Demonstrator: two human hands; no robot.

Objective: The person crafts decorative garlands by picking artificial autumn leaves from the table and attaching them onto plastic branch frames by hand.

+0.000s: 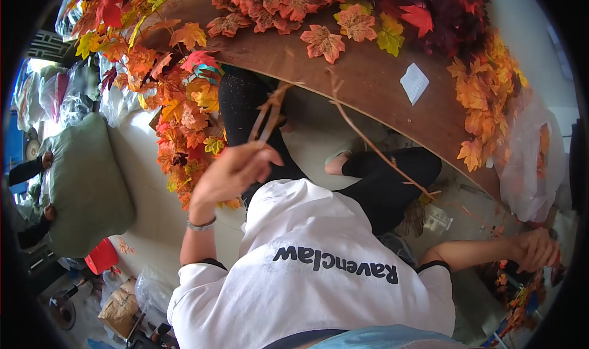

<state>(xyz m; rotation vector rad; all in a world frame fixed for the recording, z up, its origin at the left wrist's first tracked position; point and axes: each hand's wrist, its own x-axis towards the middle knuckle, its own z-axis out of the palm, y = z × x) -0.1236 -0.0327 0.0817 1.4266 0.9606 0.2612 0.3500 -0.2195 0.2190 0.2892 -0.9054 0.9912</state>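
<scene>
My left hand (236, 172), blurred by motion, is raised over my lap with its fingers closed on a forked brown stem (272, 112). A long, thin brown twig (374, 146) with small side nubs slants across my knees from the table edge toward the lower right. It runs toward my right hand (535, 251), whose fingers are curled into a fist at the far right; the exact grip is hidden. Orange artificial leaves (518, 306) hang or lie just below that fist. On the tabletop ahead, coral maple leaves (270, 5) are heaped, with one loose leaf (323, 44) near the edge.
A brown tabletop (368, 79) crosses in front, bearing a paper slip (414, 84) and dark red leaves (451, 17). Leaf garlands (184, 122) hang at left; a plastic bag (531, 165) hangs at right. Another person's hands touch a green sack (89, 186). A red bucket (101, 255) stands nearby.
</scene>
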